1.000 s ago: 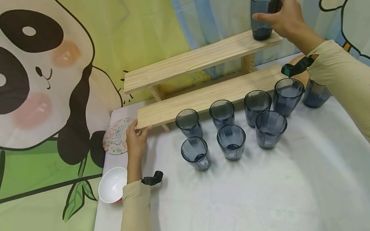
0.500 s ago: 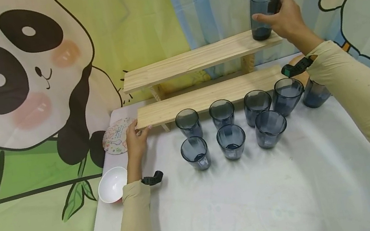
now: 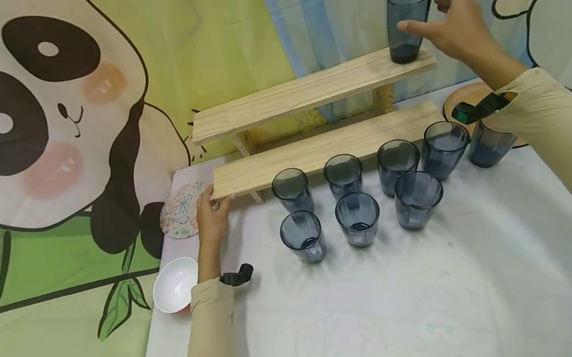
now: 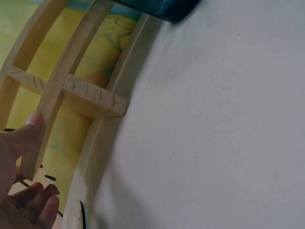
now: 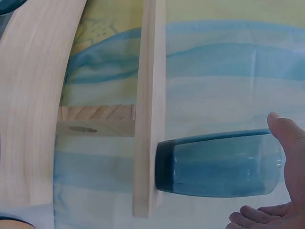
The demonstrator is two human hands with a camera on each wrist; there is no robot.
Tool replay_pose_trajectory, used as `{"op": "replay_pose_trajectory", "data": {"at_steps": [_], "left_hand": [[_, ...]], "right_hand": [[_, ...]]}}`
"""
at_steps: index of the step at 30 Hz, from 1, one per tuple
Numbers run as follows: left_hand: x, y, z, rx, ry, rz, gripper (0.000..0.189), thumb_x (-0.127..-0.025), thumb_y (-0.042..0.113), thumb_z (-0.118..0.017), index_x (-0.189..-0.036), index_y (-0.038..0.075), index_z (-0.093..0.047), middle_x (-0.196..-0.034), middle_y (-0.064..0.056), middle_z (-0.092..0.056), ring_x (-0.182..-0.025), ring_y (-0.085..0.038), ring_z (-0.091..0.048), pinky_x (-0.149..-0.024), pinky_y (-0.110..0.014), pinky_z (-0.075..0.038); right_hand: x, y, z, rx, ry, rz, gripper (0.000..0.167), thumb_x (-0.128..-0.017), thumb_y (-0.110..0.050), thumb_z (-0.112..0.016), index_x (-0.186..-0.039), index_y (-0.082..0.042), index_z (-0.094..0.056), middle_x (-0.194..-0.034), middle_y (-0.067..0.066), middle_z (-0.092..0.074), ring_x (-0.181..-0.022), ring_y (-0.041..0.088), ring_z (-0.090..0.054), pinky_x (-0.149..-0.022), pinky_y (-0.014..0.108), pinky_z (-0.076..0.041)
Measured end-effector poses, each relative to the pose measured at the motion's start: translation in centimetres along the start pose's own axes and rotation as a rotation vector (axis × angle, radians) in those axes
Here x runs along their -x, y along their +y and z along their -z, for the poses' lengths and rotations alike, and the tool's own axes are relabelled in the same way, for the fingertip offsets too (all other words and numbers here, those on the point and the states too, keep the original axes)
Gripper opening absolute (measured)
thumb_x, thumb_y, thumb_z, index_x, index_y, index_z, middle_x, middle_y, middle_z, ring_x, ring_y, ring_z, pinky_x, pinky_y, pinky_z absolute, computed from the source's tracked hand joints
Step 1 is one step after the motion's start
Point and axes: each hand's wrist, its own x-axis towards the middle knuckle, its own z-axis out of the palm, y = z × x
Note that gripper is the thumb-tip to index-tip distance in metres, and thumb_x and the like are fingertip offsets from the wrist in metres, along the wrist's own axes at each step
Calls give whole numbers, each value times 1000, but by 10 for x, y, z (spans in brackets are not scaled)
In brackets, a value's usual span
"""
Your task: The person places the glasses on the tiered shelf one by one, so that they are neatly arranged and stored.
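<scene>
A blue-grey glass (image 3: pixel 405 30) stands upright at the right end of the wooden shelf's upper board (image 3: pixel 299 92). Just right of it is my right hand (image 3: pixel 460 28), thumb and fingers spread apart around the glass's side; the right wrist view shows the fingers (image 5: pixel 257 213) off the glass. My left hand (image 3: pixel 212 220) holds the left end of the lower board (image 3: pixel 327 149), thumb on it and the other fingers loosely curled beneath, as the left wrist view shows. Several more glasses (image 3: pixel 358 220) stand on the white table in front of the shelf.
At the table's left edge lie a white bowl (image 3: pixel 175 286) and a round floral mat (image 3: pixel 184 211). A round wooden tray (image 3: pixel 469 96) sits behind the rightmost glass (image 3: pixel 489 144). A printed curtain (image 3: pixel 214 31) hangs close behind the shelf.
My right hand has let go of the glass and shifted a little to the right. The glass stays on the upper board. My left hand has not moved.
</scene>
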Motion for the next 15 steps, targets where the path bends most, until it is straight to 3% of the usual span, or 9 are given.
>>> {"op": "replay_pose_trajectory", "data": {"at_steps": [7, 15], "left_hand": [[-1, -1, 0, 5, -5, 13, 78, -100, 39, -74, -162, 7, -38, -161, -21, -39, -146, -43, -46, -120, -51, -45], [-1, -1, 0, 6, -6, 6, 77, -100, 37, -74, -162, 6, -38, -161, -21, -39, -146, -44, -46, -119, -52, -44]], "right_hand": [[35, 5, 19, -8, -7, 29, 103, -96, -60, -68, -170, -14, -14, -176, 7, -21, -162, 25, -22, -133, 46, -23], [85, 18, 35, -64, -47, 112, 85, -100, -49, -69, -167, -15, -28, -172, 9, -31, -159, 24, -31, -131, 37, -26]]}}
